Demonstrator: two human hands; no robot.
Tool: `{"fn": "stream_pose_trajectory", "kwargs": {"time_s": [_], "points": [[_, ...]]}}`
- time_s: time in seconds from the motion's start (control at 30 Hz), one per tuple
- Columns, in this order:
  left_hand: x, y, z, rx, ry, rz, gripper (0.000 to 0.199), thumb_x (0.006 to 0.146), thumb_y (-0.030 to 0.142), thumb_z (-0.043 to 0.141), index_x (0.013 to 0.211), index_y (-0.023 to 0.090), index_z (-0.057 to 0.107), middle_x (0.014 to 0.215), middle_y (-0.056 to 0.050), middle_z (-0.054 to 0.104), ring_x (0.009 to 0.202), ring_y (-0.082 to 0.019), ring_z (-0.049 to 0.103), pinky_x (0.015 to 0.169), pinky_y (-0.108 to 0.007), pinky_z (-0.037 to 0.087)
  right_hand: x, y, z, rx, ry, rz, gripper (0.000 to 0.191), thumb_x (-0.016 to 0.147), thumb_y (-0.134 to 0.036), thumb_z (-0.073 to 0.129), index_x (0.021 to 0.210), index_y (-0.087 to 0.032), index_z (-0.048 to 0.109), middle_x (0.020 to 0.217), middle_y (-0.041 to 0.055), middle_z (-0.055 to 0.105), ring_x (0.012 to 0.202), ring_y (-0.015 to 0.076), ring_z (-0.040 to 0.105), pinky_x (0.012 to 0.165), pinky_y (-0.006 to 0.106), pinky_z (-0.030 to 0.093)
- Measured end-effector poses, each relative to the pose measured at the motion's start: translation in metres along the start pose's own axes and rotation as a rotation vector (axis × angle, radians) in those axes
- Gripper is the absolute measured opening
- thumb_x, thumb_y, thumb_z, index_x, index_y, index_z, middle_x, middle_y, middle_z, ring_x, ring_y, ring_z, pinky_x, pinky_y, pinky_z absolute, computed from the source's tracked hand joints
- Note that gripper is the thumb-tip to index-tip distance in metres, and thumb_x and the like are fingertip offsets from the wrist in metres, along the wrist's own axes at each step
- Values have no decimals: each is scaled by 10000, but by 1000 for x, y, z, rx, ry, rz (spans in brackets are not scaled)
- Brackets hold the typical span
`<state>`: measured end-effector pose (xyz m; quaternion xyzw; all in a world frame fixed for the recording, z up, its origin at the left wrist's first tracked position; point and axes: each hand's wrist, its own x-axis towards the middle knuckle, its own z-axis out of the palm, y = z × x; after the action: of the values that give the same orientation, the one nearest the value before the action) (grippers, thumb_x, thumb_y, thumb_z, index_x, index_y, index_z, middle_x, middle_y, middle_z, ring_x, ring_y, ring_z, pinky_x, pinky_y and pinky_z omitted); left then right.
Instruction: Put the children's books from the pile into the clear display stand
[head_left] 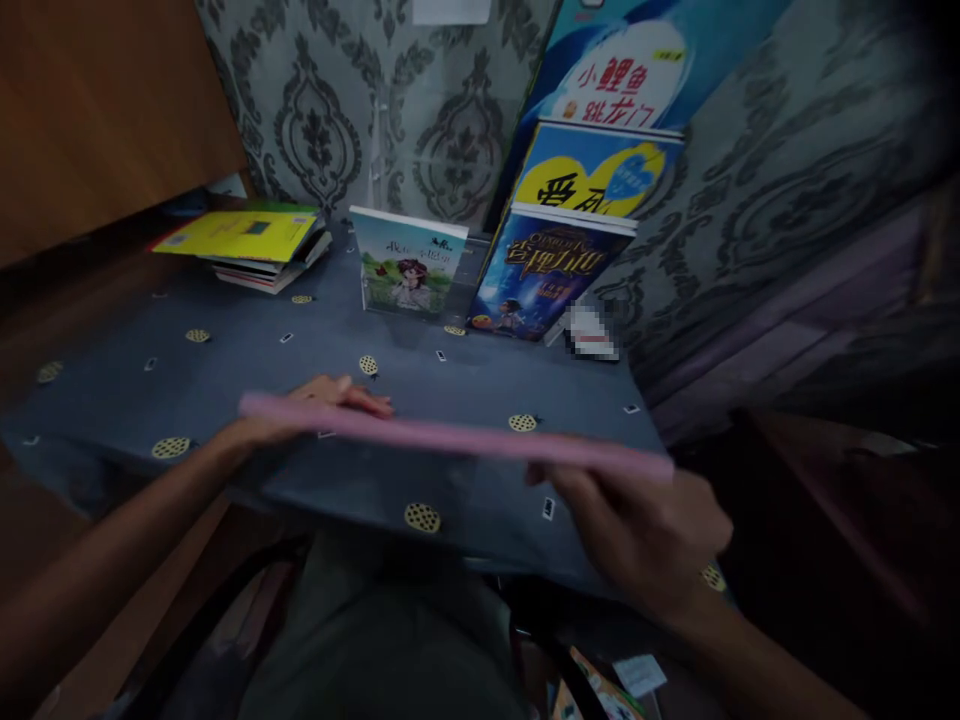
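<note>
A thin pink book [450,437], seen edge-on and blurred, spans the space between my hands above the table. My right hand [652,520] is closed on its right end, with the thumb on the near side. Behind the book's left part lies my left hand [337,392], its fingers stretched out to the right. The book's edge covers part of this hand and its wrist, so whether they touch cannot be made out.
A blue patterned tablecloth [247,365] covers the table. A small green picture book [412,265] stands upright at the back. Right of it, a blue book [551,270] stands before a yellow-and-blue one [592,165] and a taller book [630,75]. A book stack [251,245] lies back left.
</note>
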<state>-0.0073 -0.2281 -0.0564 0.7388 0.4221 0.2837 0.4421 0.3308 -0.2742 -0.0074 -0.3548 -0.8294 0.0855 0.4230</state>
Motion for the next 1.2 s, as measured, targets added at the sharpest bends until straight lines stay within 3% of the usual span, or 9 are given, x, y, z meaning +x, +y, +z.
{"fn": "stream_pose_trajectory", "kwargs": {"time_s": [0.13, 0.27, 0.4, 0.63, 0.77, 0.87, 1.0, 1.1, 1.2], "points": [[-5, 7, 14, -478, 54, -116, 751, 885, 769, 479, 1305, 178, 676, 1251, -159, 734, 1221, -372, 653, 1043, -524, 516, 45, 15, 5, 227, 185, 295, 470, 968, -502, 606, 606, -203, 617, 515, -24, 596, 469, 105, 564, 467, 223, 456], [3, 26, 28, -541, 21, -224, 649, 865, 492, 722, 1430, 223, 550, 1276, -139, 726, 1125, -326, 708, 910, -434, 597, 71, 53, 22, 583, 116, 533, 460, 823, -592, 732, 633, -191, 611, 487, -50, 532, 375, 65, 412, 357, 205, 333], [13, 25, 32, -596, 33, -324, 753, 833, 485, 745, 1489, 264, 450, 1222, -136, 746, 975, -304, 759, 689, -343, 635, 79, 84, 43, 727, 49, 729, 471, 733, -585, 797, 602, -187, 583, 492, -57, 514, 371, 41, 347, 330, 191, 307], [19, 13, 29, -601, 54, -486, 797, 779, 498, 788, 1441, 235, 432, 1033, -113, 776, 841, -253, 769, 617, -297, 628, 76, 109, 72, 793, -41, 914, 426, 785, -482, 760, 577, -190, 530, 470, -60, 506, 371, 48, 386, 332, 180, 319], [22, 12, 19, -253, -1, -567, 771, 790, 589, 723, 1402, 224, 427, 683, 12, 706, 544, -195, 688, 446, -255, 521, 70, 120, 79, 534, -205, 872, 398, 877, -387, 674, 567, -202, 509, 415, -60, 498, 329, 71, 418, 356, 204, 314], [29, 15, 8, 268, 87, -454, 554, 880, 591, 572, 1281, 209, 545, 579, 35, 623, 483, -196, 619, 450, -273, 453, 67, 126, 77, 230, -329, 752, 372, 921, -312, 621, 582, -198, 521, 416, -47, 522, 364, 96, 495, 441, 223, 362], [50, 18, 3, 786, 195, -230, 355, 966, 466, 439, 1110, 216, 647, 845, -65, 723, 816, -269, 691, 707, -361, 514, 66, 126, 72, -177, -350, 629, 266, 909, -300, 646, 674, -180, 614, 615, 29, 685, 580, 165, 649, 573, 261, 413], [70, 13, 9, 861, 180, -93, 354, 986, 405, 411, 1164, 189, 628, 1124, -125, 707, 1042, -305, 653, 896, -443, 518, 65, 116, 76, -352, -323, 480, 200, 963, -309, 566, 898, -176, 701, 832, 86, 769, 765, 230, 716, 672, 303, 472], [84, 1, 17, 854, 174, -38, 352, 988, 344, 401, 1231, 167, 583, 1217, -156, 675, 1122, -314, 627, 969, -492, 509, 67, 98, 95, -238, -385, 160, 294, 1014, -323, 502, 1199, -162, 665, 1159, 140, 754, 1066, 269, 706, 900, 385, 530]]}}
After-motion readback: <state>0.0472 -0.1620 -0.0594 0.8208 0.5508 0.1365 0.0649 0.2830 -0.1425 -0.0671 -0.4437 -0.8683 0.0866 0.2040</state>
